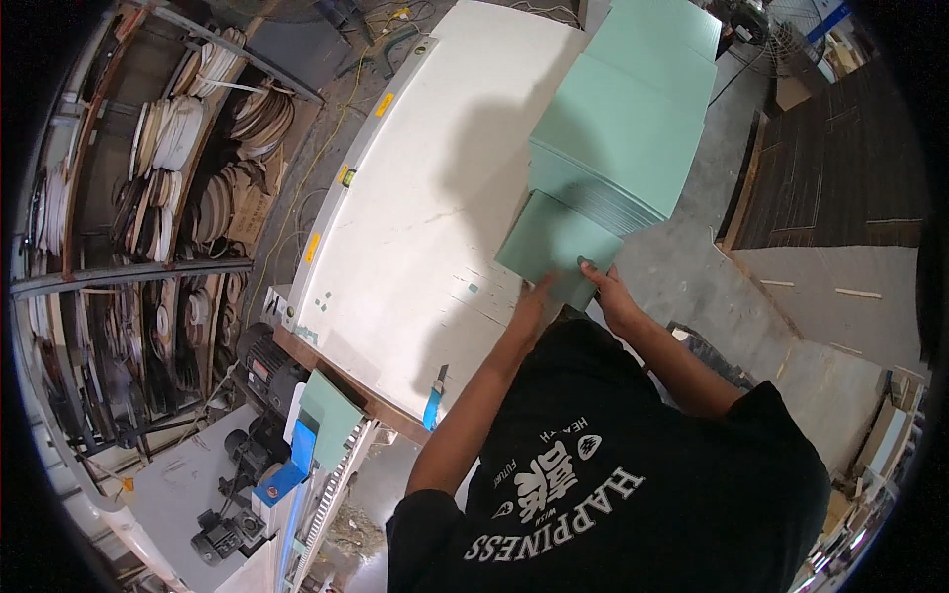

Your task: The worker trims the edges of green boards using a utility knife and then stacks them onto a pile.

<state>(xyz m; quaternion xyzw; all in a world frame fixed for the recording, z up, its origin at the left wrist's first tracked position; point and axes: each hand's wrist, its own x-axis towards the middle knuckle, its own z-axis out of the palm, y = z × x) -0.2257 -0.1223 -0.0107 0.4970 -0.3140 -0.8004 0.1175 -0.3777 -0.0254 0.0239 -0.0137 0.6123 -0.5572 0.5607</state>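
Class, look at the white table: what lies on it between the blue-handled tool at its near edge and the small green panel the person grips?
Only bare white table, shadowed, with a few tiny green specks, separates the blue-handled tool from the small green panel, as the head view shows.

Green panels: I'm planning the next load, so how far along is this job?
Little looks done: only one green piece sits on the machine at lower left. In hand: left hand and right hand grip a small green panel over the white table. Left: the green stack, many panels deep.

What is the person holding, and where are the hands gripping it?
A flat pale green rectangular panel, gripped at its near edge: left hand at the lower corner, right hand beside it.
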